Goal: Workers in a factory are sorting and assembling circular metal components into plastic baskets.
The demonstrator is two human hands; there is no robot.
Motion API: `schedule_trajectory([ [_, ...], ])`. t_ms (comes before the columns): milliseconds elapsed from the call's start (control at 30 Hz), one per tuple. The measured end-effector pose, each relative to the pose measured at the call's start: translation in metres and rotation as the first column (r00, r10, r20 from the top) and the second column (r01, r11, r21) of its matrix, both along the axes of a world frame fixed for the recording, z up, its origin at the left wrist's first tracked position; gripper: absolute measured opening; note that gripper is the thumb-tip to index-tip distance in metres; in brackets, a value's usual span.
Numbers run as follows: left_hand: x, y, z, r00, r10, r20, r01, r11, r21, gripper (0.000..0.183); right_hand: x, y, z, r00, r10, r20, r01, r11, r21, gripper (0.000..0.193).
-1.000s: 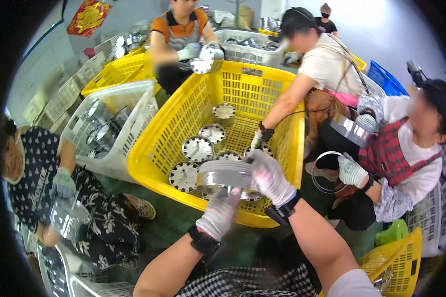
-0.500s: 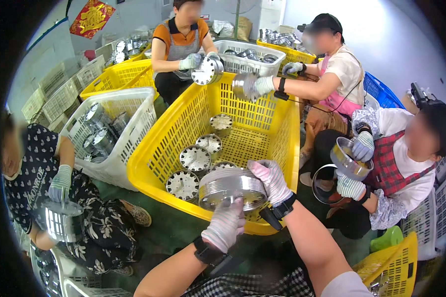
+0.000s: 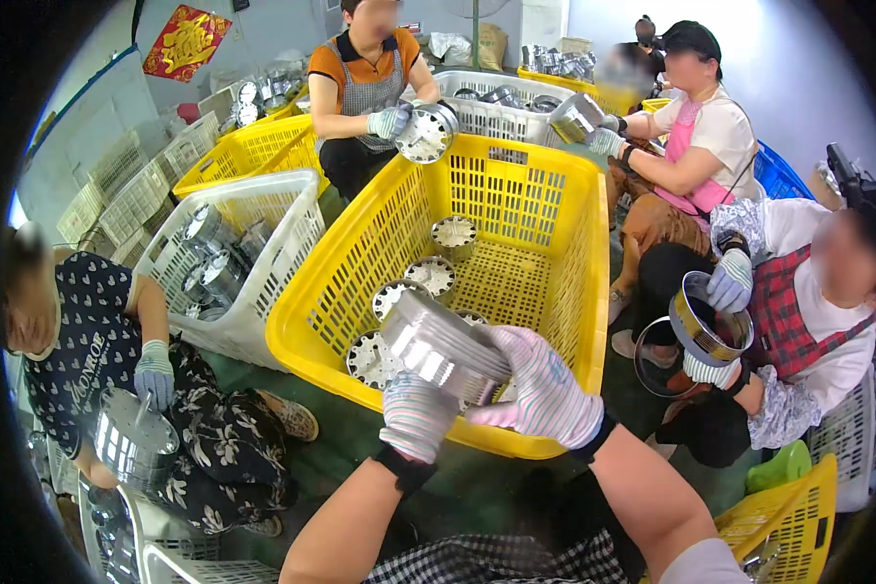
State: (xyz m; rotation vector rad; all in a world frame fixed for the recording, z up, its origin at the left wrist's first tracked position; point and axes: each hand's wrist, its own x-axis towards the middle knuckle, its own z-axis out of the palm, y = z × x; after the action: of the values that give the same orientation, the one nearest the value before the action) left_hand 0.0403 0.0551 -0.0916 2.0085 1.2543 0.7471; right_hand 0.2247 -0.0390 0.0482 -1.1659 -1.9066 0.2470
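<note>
A shiny, ridged metal cylinder [image 3: 440, 339] is held tilted between my gloved hands, over the near edge of a big yellow plastic basket [image 3: 594, 292]. My left hand [image 3: 419, 417] grips its lower left side, fingers partly hidden behind it. At its lower right end, my right hand [image 3: 543, 387] is closed round the edge with the thumb underneath. Inside the basket stand several metal cylinders [image 3: 453, 232] with round, notched pale tops. One of them [image 3: 372, 358] is partly covered by the piece I hold.
Four co-workers sit around, each handling metal pieces; the right one holds a wide metal ring [image 3: 711, 326]. A white crate [image 3: 297, 219] of metal cylinders stands left of the basket. Another white crate [image 3: 487, 125] is behind it. A yellow basket [image 3: 798, 516] sits near right.
I have turned the cylinder from nearly level to tilted, and my right hand has come lower round its end. The far-right co-worker has drawn a metal cylinder back from over the basket.
</note>
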Motion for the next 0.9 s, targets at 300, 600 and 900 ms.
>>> schedule_trajectory([
  [300,0.011,-0.026,0.117,0.767,0.195,0.612,-0.002,0.953,-0.302,0.05,0.026,-0.002,-0.027,0.498,-0.278,-0.822,-0.083,0.928,-0.364,0.06],
  [600,-0.008,-0.015,0.115,0.514,0.204,0.833,0.443,0.768,-0.462,0.095,0.025,-0.001,-0.033,0.151,-0.134,-0.98,-0.492,0.849,-0.191,0.068],
  [900,-0.011,-0.016,0.122,0.711,0.126,0.692,0.271,0.859,-0.434,0.09,0.022,-0.001,-0.03,0.591,-0.182,-0.786,-0.245,0.888,-0.39,0.058],
])
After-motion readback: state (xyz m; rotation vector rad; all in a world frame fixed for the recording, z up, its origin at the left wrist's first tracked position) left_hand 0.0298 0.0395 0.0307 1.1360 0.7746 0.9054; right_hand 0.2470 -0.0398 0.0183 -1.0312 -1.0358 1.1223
